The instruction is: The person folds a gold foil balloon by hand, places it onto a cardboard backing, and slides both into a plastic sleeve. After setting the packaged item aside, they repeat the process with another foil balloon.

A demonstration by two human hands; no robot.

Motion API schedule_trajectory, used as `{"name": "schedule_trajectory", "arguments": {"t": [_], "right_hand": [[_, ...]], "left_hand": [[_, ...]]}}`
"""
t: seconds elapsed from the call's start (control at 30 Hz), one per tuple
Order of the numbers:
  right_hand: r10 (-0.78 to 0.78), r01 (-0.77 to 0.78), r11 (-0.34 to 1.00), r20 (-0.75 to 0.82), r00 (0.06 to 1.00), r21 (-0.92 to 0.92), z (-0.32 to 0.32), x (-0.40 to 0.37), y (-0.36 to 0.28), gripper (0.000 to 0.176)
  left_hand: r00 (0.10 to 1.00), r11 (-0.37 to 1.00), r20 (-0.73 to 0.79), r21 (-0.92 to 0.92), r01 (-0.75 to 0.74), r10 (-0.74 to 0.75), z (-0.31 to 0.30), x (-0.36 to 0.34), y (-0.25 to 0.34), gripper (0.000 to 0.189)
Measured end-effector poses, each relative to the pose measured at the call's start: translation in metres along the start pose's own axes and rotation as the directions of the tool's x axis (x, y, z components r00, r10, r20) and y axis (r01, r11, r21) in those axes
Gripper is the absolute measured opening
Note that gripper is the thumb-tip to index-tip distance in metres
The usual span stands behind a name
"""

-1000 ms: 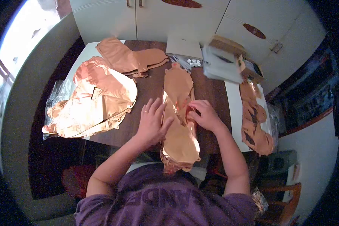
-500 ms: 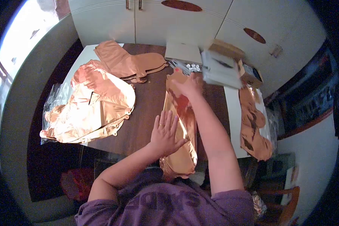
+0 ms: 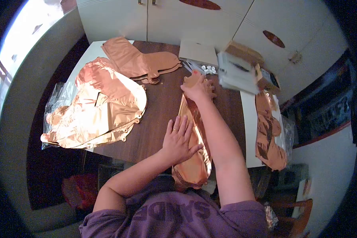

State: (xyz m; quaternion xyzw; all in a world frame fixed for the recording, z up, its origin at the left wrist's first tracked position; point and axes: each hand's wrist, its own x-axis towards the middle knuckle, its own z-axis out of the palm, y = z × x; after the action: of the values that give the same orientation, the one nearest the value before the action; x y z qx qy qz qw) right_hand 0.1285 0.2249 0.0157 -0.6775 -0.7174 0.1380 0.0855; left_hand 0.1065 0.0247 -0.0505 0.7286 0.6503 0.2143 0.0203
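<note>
A flat, folded rose-gold foil balloon (image 3: 190, 166) lies lengthwise in front of me, its near end at the table edge by my shirt. My left hand (image 3: 179, 142) rests on the middle of it, palm down with the fingers stretched out; a ring shows on one finger. Toward the far end, my right hand (image 3: 198, 90) lies across the balloon with thumb and fingers apart. Crinkled foil shows beside its right side. Just beyond that hand are a small red spot on the balloon, thin pale sticks (image 3: 192, 65) and small white rolls (image 3: 208, 70).
Large rose-gold foil balloons (image 3: 107, 95) are piled at the left of the dark wooden table (image 3: 156, 103), with another stack (image 3: 142, 61) behind. At the right lie a foil balloon (image 3: 269, 133), a clear plastic packet (image 3: 236, 73) and an open cardboard box (image 3: 267, 77). White cabinets stand behind.
My right hand has turned on the balloon's far end, its thumb now at the left edge. The foil beside it looks more bunched. My left hand stays flat; the view has shifted slightly.
</note>
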Motion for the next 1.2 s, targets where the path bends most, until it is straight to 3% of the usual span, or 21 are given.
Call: {"name": "schedule_trajectory", "arguments": {"t": [0.03,0.13,0.2,0.27,0.33,0.37,0.43,0.5,0.6,0.73,0.77,0.87,0.97,1.07,1.2], "right_hand": [[-0.005,0.006,1.0,-0.045,0.999,0.016,0.004,-0.002,0.004,0.095],[-0.371,0.337,0.928,-0.303,0.878,-0.158,0.01,-0.014,0.041,0.07],[-0.53,0.578,0.816,-0.389,0.753,0.008,0.005,-0.052,0.069,0.044],[-0.554,0.529,0.816,0.057,0.83,0.234,-0.033,-0.115,0.085,0.031],[-0.627,0.575,0.767,0.145,0.765,0.285,-0.034,-0.173,0.1,0.025],[-0.672,0.646,0.717,0.011,0.741,0.261,-0.023,-0.19,0.107,0.026],[-0.725,0.765,0.617,-0.244,0.644,0.185,-0.001,-0.217,0.119,0.03],[-0.732,0.766,0.634,-0.236,0.64,0.11,0.003,-0.226,0.127,0.032],[-0.754,0.777,0.624,-0.199,0.627,0.084,0.007,-0.232,0.138,0.037],[-0.782,0.788,0.611,-0.092,0.616,0.073,-0.005,-0.228,0.135,0.037],[-0.786,0.789,0.611,-0.076,0.614,0.061,-0.009,-0.225,0.13,0.037],[-0.828,0.833,0.552,-0.093,0.554,0.044,-0.005,-0.224,0.106,0.042],[-0.79,0.793,0.608,0.07,0.61,-0.043,0.008,-0.24,0.095,0.054],[-0.83,0.812,0.553,-0.035,0.557,-0.184,0.023,-0.251,0.105,0.066],[-0.818,0.803,0.567,-0.01,0.575,-0.185,0.025,-0.254,0.107,0.072]], "left_hand": [[1.0,1.0,-0.004,0.011,-0.01,0.01,0.001,-0.001,0.0,0.087],[1.0,0.999,0.013,0.042,0.004,-0.004,0.001,0.0,0.001,0.084],[0.998,0.997,0.067,0.082,0.014,-0.02,-0.003,0.0,0.003,0.081],[0.997,0.988,0.077,0.155,-0.007,-0.005,-0.002,-0.002,0.001,0.079],[0.998,0.964,0.046,0.257,-0.063,0.053,0.012,-0.005,-0.007,0.076],[0.994,0.975,-0.075,0.213,-0.06,0.078,0.029,-0.004,-0.013,0.075],[0.996,0.991,-0.065,0.125,-0.055,0.063,0.018,-0.005,-0.009,0.072],[0.986,0.994,-0.131,0.066,-0.092,0.1,0.009,0.001,-0.017,0.07],[0.99,0.989,-0.075,-0.081,-0.124,0.118,-0.016,0.016,-0.027,0.068],[0.975,0.971,-0.043,0.105,-0.213,0.218,-0.013,0.022,-0.042,0.06],[0.983,0.972,-0.023,0.151,-0.178,0.184,-0.01,0.021,-0.041,0.058],[0.974,0.972,-0.084,0.124,-0.201,0.212,-0.011,0.021,-0.04,0.058],[0.966,0.959,-0.093,0.176,-0.221,0.24,-0.007,0.024,-0.045,0.06],[0.969,0.965,-0.079,0.143,-0.219,0.232,-0.008,0.038,-0.051,0.06],[0.975,0.977,-0.101,0.101,-0.189,0.199,-0.002,0.081,-0.071,0.06]]}}
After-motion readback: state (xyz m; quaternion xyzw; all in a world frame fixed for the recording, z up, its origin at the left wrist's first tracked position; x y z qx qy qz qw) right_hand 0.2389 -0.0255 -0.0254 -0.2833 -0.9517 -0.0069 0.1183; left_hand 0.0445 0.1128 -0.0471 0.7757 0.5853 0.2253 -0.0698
